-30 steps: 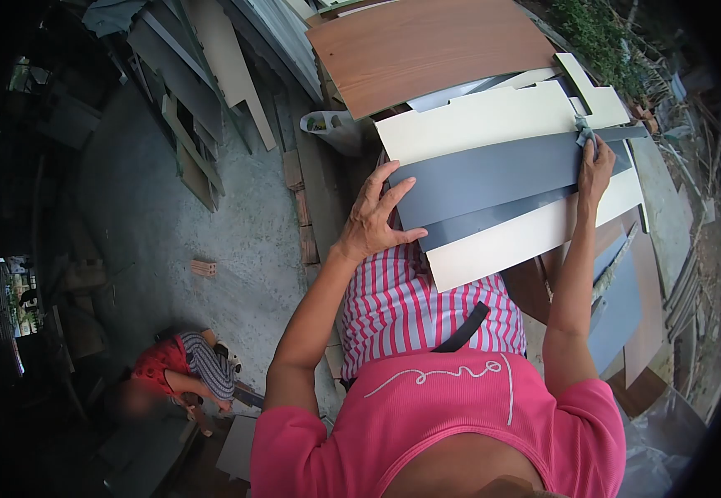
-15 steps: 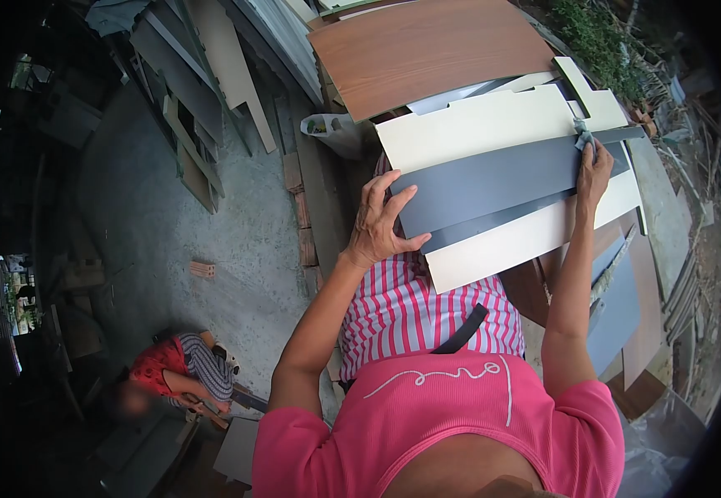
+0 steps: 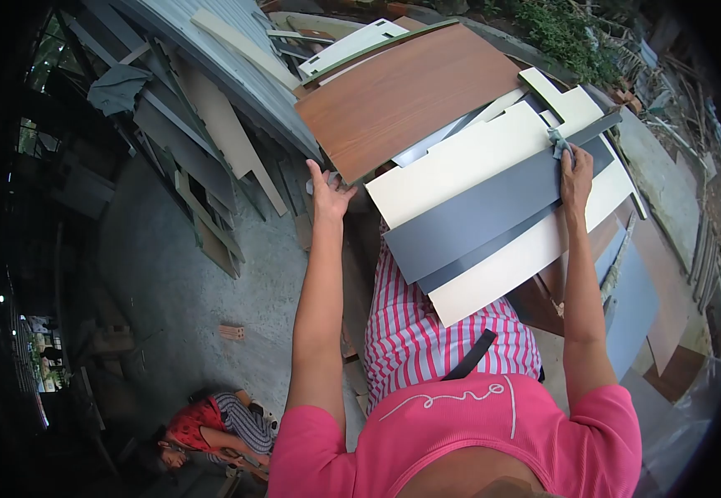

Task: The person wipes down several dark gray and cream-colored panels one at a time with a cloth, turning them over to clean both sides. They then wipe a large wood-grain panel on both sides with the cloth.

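Note:
My right hand (image 3: pixel 576 176) grips a small grey-green cloth (image 3: pixel 557 141) near the far right end of a long dark grey board (image 3: pixel 477 207). My left hand (image 3: pixel 330 195) is raised off the boards, fingers spread, beside the near left corner of a brown wood-grain panel (image 3: pixel 410 91). It appears to hold nothing. The grey board overlaps another dark strip (image 3: pixel 493 245) and lies across cream boards (image 3: pixel 460 158), above my striped lap. A cream strip (image 3: pixel 493 278) shows along the near side.
Tall panels (image 3: pixel 186 124) lean at the left by a corrugated metal sheet (image 3: pixel 236 58), with a cloth (image 3: pixel 118 89) over them. A hollow brick (image 3: pixel 231 332) lies on the concrete floor (image 3: pixel 186 290). Another person (image 3: pixel 219 427) crouches lower left. More board offcuts (image 3: pixel 634 290) lie right.
My left hand has let go of the grey board's left end and moved up and left. The cloth and right hand remain at the board's right end. The view has shifted.

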`<state>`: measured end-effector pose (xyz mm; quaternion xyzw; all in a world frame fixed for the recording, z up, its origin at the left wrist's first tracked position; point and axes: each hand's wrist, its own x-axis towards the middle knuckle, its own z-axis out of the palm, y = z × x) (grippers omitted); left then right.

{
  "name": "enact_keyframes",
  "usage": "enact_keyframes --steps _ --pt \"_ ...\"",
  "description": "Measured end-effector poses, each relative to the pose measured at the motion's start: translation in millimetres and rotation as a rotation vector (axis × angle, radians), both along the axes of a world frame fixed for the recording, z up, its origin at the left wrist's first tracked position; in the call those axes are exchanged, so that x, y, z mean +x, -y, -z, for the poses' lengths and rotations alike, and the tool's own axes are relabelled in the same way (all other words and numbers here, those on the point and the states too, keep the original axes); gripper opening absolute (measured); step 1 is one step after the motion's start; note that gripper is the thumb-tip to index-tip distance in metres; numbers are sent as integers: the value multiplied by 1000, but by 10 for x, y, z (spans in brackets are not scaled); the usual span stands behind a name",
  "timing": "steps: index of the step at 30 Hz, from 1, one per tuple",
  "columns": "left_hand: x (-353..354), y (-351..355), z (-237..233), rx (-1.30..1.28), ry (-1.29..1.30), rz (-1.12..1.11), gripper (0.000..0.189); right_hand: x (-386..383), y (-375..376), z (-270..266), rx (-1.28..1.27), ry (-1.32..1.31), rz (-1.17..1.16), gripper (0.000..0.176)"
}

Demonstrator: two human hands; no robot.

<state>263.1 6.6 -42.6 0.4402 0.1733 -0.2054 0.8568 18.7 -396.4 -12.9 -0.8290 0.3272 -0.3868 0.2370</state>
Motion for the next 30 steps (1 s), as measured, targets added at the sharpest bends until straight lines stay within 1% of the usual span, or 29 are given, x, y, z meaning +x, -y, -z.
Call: enact_keyframes --steps 1,2,4,5,7,8,9,11,12,15,16,17,19,21,23,24,26,27,29,30 --pt "103 62 -31 -35 -8 91 103 3 -2 -20 8 6 -10 31" --pt "178 137 -49 -32 7 115 103 13 -3 -47 9 22 14 31" --pt "211 241 -53 -26 172 288 84 -2 -19 -66 -34 -39 21 29" --pt "225 282 -70 -25 183 311 84 -11 -31 -75 -32 -28 43 29" --pt "272 326 -44 38 105 254 63 -1 -29 -90 -37 -54 52 26" --pt "350 278 38 -86 112 338 50 11 -24 -85 -50 -50 63 25" --pt "395 264 151 -85 118 341 50 30 2 -88 -51 -44 66 25" --pt "286 283 98 -59 220 317 50 18 -16 -81 -63 -51 68 24" --pt "219 308 85 -9 197 247 52 15 -34 -86 -60 -52 75 24" --pt "164 347 -87 -9 233 234 51 2 -34 -120 -47 -38 72 24" --pt "254 328 -32 -32 290 256 54 3 -30 -100 -50 -35 72 23" --pt "211 367 -200 -35 293 262 54 5 -26 -90 -52 -31 70 23" --pt "108 405 -549 136 181 220 57 -9 -28 -85 -29 -24 64 24" --pt "91 423 -715 182 222 237 60 -11 -47 -97 -86 -38 90 24" --pt "77 457 -861 271 158 166 51 -10 -55 -79 -90 -26 106 24" --pt "65 489 -922 269 165 168 51 -7 -55 -72 -97 -19 117 24" --pt "21 535 -1019 -35 194 124 46 -7 -45 -52 -99 -13 117 23" --pt "3 553 -1068 -38 196 123 46 -3 -41 -46 -101 -10 112 23" --pt "-94 616 -1279 -3 191 58 38 2 -38 -36 -84 -4 106 23" --pt "-120 614 -1338 -7 194 56 38 0 -33 -31 -63 -2 103 23"
